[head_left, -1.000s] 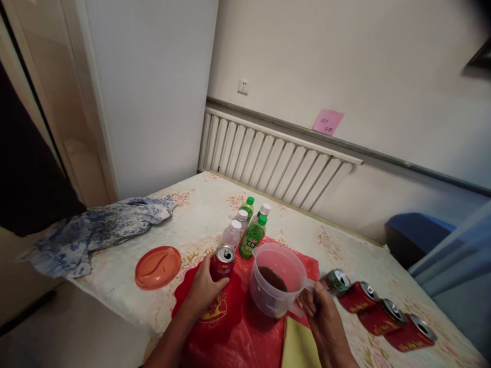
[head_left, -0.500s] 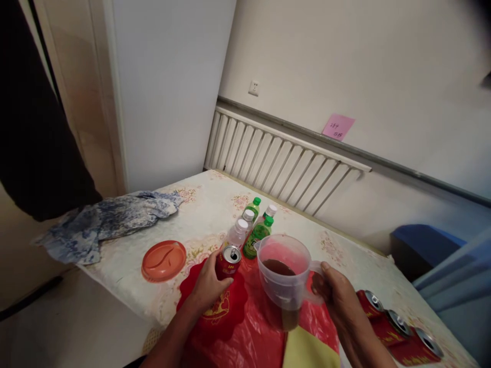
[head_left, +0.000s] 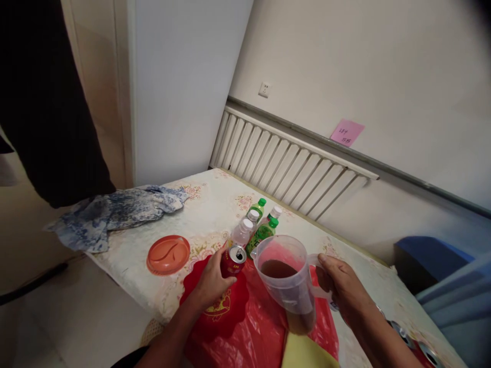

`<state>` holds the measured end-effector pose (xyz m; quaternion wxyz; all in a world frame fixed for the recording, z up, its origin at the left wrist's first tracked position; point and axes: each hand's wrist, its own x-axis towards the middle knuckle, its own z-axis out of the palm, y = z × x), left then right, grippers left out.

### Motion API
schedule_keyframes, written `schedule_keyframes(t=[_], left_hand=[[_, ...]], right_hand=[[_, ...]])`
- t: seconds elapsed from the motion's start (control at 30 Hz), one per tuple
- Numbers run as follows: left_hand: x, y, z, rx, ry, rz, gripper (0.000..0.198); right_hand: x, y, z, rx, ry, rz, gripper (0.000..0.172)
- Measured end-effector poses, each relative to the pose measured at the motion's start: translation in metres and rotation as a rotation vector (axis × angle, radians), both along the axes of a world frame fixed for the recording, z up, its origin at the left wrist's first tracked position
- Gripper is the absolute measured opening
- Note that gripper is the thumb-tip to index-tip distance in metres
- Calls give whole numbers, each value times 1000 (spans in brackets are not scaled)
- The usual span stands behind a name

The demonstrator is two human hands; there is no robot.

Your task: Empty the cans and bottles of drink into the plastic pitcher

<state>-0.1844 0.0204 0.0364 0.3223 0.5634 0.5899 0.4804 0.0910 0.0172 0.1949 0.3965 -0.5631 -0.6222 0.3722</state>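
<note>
My left hand (head_left: 213, 281) is wrapped round an opened red drink can (head_left: 233, 261), upright above a red scalloped tray (head_left: 201, 322) with a gold print. My right hand (head_left: 343, 286) grips the handle of a clear plastic measuring jug (head_left: 286, 286). Brown liquid (head_left: 278, 269) lies in the jug, which tilts with its spout toward the can. No stream between spout and can is visible. Beneath the jug lie a red plastic sheet (head_left: 261, 327) and a yellow cloth (head_left: 307, 352).
Several bottles with green caps (head_left: 273, 223) or white caps stand behind the can. An orange divided plate (head_left: 168, 254) and a blue-and-white cloth (head_left: 126, 214) lie at left. More red cans (head_left: 427, 352) are at lower right, partly behind my forearm. A radiator (head_left: 284, 158) runs along the wall.
The jug has tipped further toward the can, and its liquid has shifted toward the spout side. My right forearm now covers more of the cans at right. The camera view has turned slightly.
</note>
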Motion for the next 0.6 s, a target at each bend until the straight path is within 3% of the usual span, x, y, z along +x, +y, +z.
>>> schedule_keyframes(t=[0.6], left_hand=[[-1,-4,1,20,-2,-3,70]], right_hand=[[-15,21,14,25,-228,141,58]])
